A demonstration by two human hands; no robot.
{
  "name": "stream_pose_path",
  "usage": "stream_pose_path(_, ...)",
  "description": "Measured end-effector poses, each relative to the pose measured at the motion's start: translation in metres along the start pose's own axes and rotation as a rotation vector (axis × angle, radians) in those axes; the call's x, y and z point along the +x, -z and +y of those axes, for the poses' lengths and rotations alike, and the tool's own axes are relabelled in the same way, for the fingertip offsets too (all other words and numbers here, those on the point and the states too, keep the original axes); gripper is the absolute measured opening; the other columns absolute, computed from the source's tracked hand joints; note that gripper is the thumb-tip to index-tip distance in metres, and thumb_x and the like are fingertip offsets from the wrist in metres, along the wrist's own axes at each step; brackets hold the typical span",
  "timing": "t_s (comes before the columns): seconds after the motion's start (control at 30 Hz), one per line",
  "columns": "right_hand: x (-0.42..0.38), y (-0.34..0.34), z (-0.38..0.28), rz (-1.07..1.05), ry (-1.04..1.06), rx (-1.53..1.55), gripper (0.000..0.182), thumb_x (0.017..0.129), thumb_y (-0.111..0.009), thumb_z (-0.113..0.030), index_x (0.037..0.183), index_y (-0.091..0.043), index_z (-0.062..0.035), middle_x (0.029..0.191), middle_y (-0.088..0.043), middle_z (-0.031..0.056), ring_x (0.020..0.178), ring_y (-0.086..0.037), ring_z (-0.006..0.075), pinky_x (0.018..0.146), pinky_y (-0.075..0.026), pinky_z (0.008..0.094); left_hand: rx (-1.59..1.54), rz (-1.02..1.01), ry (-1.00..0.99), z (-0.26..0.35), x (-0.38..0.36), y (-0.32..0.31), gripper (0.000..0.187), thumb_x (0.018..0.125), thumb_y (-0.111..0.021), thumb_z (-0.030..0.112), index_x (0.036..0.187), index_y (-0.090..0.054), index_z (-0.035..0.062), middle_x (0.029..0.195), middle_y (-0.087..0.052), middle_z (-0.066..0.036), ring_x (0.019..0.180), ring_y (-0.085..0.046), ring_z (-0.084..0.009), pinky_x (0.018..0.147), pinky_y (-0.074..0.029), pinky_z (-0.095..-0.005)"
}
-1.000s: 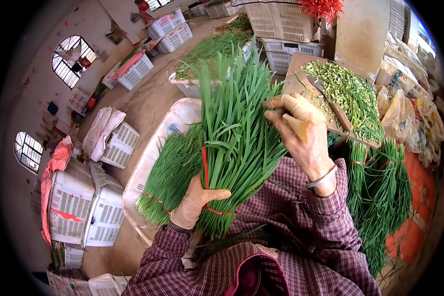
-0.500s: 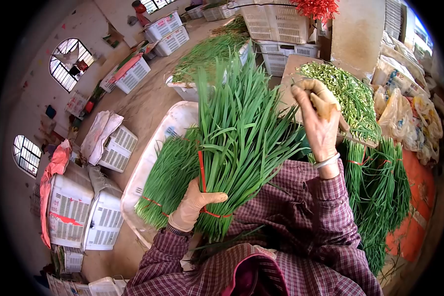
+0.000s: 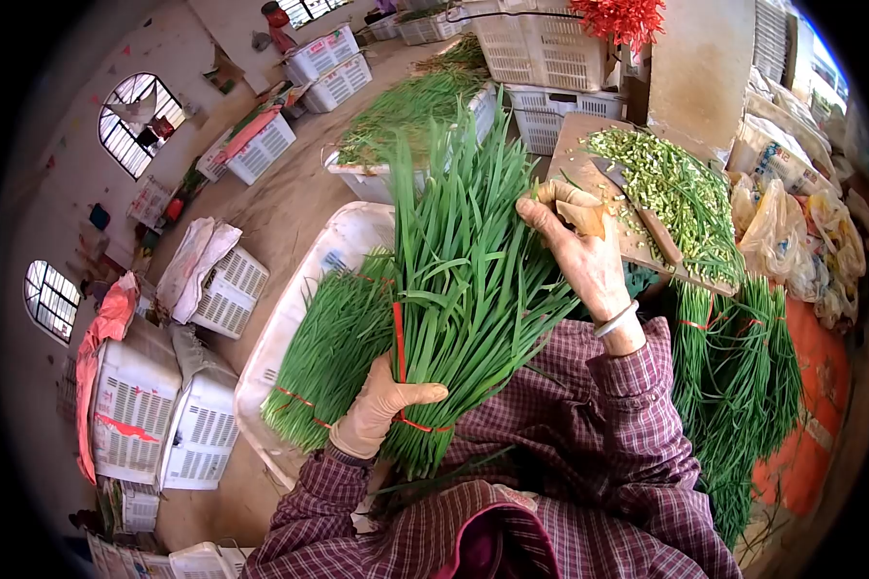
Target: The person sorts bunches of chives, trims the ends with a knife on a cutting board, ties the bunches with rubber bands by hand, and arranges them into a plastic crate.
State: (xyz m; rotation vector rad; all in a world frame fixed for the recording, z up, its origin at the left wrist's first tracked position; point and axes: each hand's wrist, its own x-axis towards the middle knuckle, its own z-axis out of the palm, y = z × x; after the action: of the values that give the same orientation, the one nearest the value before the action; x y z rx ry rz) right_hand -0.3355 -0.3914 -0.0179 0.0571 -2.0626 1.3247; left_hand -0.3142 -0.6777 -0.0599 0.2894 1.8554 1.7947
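White tub, banded greens inside. Left hand: fingers closed round lower end of red-banded bunch, leaves up, beside tub. Right hand: fingers curled by bunch's right edge, can't tell if pinching leaf. Knife on board.

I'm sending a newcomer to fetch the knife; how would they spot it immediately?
Find the tall pale pillar at the upper right, then the board below it, just beyond the right hand. On that board, the knife lies along the near edge of a heap of chopped greens. Its straight brown handle sets it apart from the green pieces beside it.
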Motion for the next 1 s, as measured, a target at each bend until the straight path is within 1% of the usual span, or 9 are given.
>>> stream_pose_path(0.07, 0.001, -0.002, 0.01, 0.021, -0.312, 0.419, 0.018, 0.093, -0.07, -0.021, 0.087, -0.07, -0.0037, 0.081, -0.069, 0.005, 0.064, -0.06, 0.0099, 0.059, -0.046, 0.0244, -0.004, 0.004, 0.038, -0.001, 0.0, 0.002, 0.062, 0.074, -0.078, 0.003, 0.132, -0.057, 0.0017, 0.117, -0.067, -0.006, 0.105, -0.064, -0.0159, 0.095, -0.051, -0.0309)
stream_pose_path(0.17, 0.014, 0.009, 0.04, 0.27, -0.288, 1.045, 0.021, 0.097, -0.067, -0.022, 0.109, -0.065, -0.0055, 0.088, -0.069, 0.0014, 0.061, -0.056, 0.0061, 0.058, -0.047, 0.0196, -0.038, -0.015, 0.015, -0.001, 0.001, 0.003, 0.067, 0.074, -0.078, 0.0, 0.136, -0.053, 0.0018, 0.118, -0.066, -0.006, 0.106, -0.064, -0.0152, 0.091, -0.053, -0.0287)
stream_pose_path(0.23, 0.017, 0.021, 0.043, 0.441, -0.278, 1.046, 0.027, 0.099, -0.064, -0.024, 0.116, -0.064, -0.0037, 0.091, -0.069, 0.0018, 0.065, -0.058, 0.0073, 0.059, -0.048, 0.0197, -0.123, 0.013, 0.0, 0.001, -0.002, 0.001, 0.063, 0.074, -0.081, -0.001, 0.132, -0.057, 0.0012, 0.116, -0.068, -0.007, 0.103, -0.066, -0.0147, 0.094, -0.054, -0.0296)
stream_pose_path(0.4, -0.034, 0.014, 0.004, 0.214, -0.024, 0.114, 0.049, 0.098, -0.062, -0.042, 0.131, -0.057, -0.0066, 0.102, -0.07, 0.0085, 0.074, -0.066, 0.0149, 0.064, -0.055, 0.0257, -0.081, -0.01, -0.091, -0.008, 0.004, -0.001, 0.057, 0.084, -0.081, 0.012, 0.134, -0.055, 0.0016, 0.119, -0.067, -0.007, 0.104, -0.065, -0.0134, 0.094, -0.054, -0.0292)
stream_pose_path(0.5, -0.067, -0.02, -0.016, 0.046, 0.381, -0.306, 0.02, 0.081, -0.076, -0.022, 0.1, -0.071, -0.0155, 0.098, -0.07, 0.0007, 0.087, -0.065, 0.0184, 0.074, -0.055, 0.0322, -0.188, -0.002, -0.029, -0.017, 0.008, 0.0, 0.05, 0.087, -0.079, 0.015, 0.131, -0.058, 0.0023, 0.117, -0.067, -0.005, 0.103, -0.064, -0.0116, 0.093, -0.054, -0.0274)
stream_pose_path(0.67, -0.073, -0.049, -0.001, -0.151, 0.41, -0.467, 0.027, 0.081, -0.073, -0.032, 0.102, -0.07, -0.0156, 0.115, -0.068, -0.0008, 0.112, -0.061, 0.0256, 0.108, -0.035, 0.0491, -0.114, 0.129, -0.068, -0.016, -0.006, -0.008, 0.043, 0.096, -0.07, 0.031, 0.126, -0.062, 0.0008, 0.112, -0.067, -0.002, 0.1, -0.064, -0.0117, 0.089, -0.054, -0.0282)
stream_pose_path(0.8, -0.1, -0.054, 0.045, -0.251, 0.211, -0.453, 0.02, 0.084, -0.072, -0.024, 0.101, -0.071, -0.0132, 0.09, -0.068, 0.0063, 0.096, -0.063, 0.0285, 0.096, -0.041, 0.0466, -0.266, 0.185, -0.024, -0.037, -0.007, 0.0, 0.053, 0.096, -0.067, 0.034, 0.136, -0.054, 0.0016, 0.123, -0.063, -0.006, 0.113, -0.061, -0.0159, 0.097, -0.05, -0.031)
stream_pose_path(0.9, -0.101, -0.045, 0.046, -0.241, 0.12, -0.243, 0.02, 0.084, -0.072, -0.021, 0.101, -0.072, -0.0109, 0.092, -0.068, 0.0073, 0.095, -0.063, 0.029, 0.093, -0.044, 0.0427, -0.152, 0.205, -0.205, -0.061, -0.01, 0.006, 0.05, 0.098, -0.066, 0.031, 0.136, -0.054, 0.0013, 0.123, -0.063, -0.006, 0.112, -0.061, -0.0151, 0.097, -0.05, -0.0303)
stream_pose_path(1.0, -0.078, -0.023, 0.032, -0.102, 0.169, -0.292, 0.021, 0.083, -0.072, -0.012, 0.104, -0.071, -0.0089, 0.096, -0.067, 0.0116, 0.093, -0.062, 0.0312, 0.087, -0.046, 0.0419, -0.219, 0.232, -0.101, -0.033, -0.011, -0.008, 0.038, 0.097, -0.068, 0.028, 0.124, -0.062, 0.0009, 0.117, -0.067, -0.004, 0.105, -0.064, -0.0124, 0.094, -0.054, -0.0287)
